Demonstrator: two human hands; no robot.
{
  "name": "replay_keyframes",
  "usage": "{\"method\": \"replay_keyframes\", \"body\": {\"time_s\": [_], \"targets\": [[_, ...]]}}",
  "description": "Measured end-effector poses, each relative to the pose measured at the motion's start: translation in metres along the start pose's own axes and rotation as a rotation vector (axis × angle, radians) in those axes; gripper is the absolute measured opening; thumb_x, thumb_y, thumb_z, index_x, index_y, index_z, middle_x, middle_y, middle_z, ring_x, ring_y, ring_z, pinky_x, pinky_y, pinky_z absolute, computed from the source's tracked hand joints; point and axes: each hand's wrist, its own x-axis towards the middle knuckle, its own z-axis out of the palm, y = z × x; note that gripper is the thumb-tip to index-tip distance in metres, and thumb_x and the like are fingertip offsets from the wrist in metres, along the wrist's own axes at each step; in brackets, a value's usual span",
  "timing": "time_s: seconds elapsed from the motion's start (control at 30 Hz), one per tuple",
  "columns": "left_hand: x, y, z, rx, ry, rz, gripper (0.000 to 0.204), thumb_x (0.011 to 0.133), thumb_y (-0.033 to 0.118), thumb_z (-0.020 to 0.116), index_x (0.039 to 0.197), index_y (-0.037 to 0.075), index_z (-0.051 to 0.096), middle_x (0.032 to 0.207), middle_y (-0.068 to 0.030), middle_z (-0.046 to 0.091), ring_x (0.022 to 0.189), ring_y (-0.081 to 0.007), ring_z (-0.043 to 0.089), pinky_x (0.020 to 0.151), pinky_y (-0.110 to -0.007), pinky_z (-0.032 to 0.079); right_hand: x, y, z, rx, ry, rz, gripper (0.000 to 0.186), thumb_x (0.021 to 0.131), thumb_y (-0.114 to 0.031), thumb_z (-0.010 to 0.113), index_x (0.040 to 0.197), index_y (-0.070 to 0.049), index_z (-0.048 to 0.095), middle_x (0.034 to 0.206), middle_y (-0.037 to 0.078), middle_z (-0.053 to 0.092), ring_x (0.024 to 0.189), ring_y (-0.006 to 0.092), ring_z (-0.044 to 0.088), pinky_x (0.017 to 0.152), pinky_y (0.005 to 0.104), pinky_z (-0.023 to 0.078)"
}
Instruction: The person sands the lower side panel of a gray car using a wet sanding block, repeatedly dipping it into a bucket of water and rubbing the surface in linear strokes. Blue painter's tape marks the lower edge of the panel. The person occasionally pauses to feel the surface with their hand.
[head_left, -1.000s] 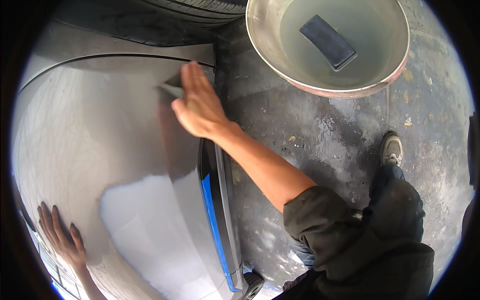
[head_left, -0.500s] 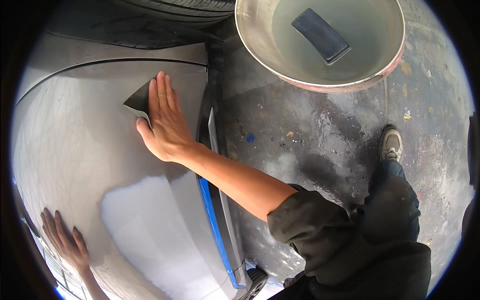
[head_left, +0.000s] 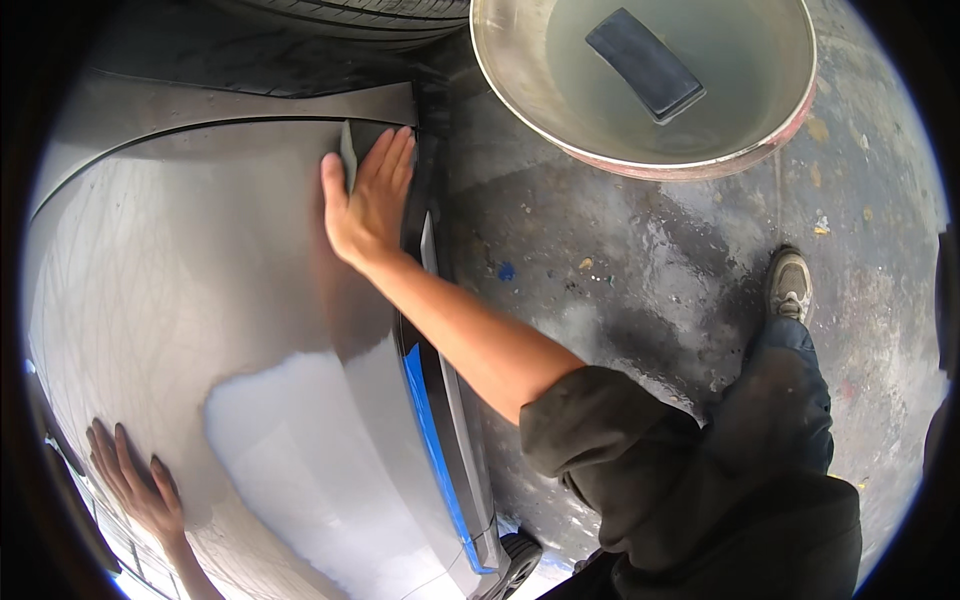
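Note:
My right hand [head_left: 372, 195] is pressed palm down on a grey car body panel [head_left: 180, 270], close to its right edge. A dark sheet of sandpaper [head_left: 348, 155] lies under that hand, its pale edge standing up between thumb and fingers. The rest of the sheet is hidden beneath the palm. Farther down and to the left, my left hand [head_left: 145, 492] rests flat on the same panel with its fingers spread and holds nothing. A whitish, dull patch [head_left: 300, 440] covers the panel between the hands.
A bucket [head_left: 645, 158] of cloudy water stands at the upper right, with a dark rectangular block [head_left: 646, 65] in it. Blue tape [head_left: 435, 460] runs along the panel's edge. A tyre [head_left: 370, 22] is at the top. My shoe [head_left: 790, 285] stands on the stained floor [head_left: 600, 270].
My right hand has slid right with the sandpaper, up to the panel's edge, and the sheet's edge now stands up. My left hand stays in place on the panel.

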Motion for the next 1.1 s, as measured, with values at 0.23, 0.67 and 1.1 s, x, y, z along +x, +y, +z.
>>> {"method": "replay_keyframes", "body": {"time_s": [0.23,0.67,1.1], "targets": [[-0.007,0.001,0.003,-0.003,-0.02,-0.034,0.057,0.108,0.046,0.04,0.154,0.015,0.05,0.162,-0.0153,0.045,0.151,-0.0401,0.04,0.123,-0.062,0.033,-0.042,0.011,0.002,-0.046,-0.056,-0.067,0.087,0.109,-0.047,0.036,0.157,0.021,0.009,0.168,0.039,0.0,0.159,0.0489,0.0,0.129,0.0552,0.006],[-0.004,0.003,0.002,-0.001,-0.006,-0.024,0.055,0.109,0.044,0.038,0.155,0.016,0.049,0.162,-0.0141,0.045,0.152,-0.0389,0.039,0.123,-0.062,0.033,-0.013,0.017,-0.003,-0.023,-0.065,0.029,0.085,0.105,-0.04,0.038,0.159,0.018,0.008,0.17,0.035,0.002,0.161,0.0437,0.0,0.131,0.0484,0.005],[-0.012,-0.008,0.007,0.049,-0.008,0.0,0.055,0.109,0.045,0.039,0.156,0.018,0.049,0.163,-0.0129,0.045,0.152,-0.038,0.04,0.124,-0.062,0.031,-0.059,0.03,-0.003,-0.075,-0.084,-0.125,0.087,0.101,-0.037,0.046,0.156,0.022,0.013,0.168,0.039,0.004,0.157,0.0511,0.007,0.129,0.054,0.011]]}}
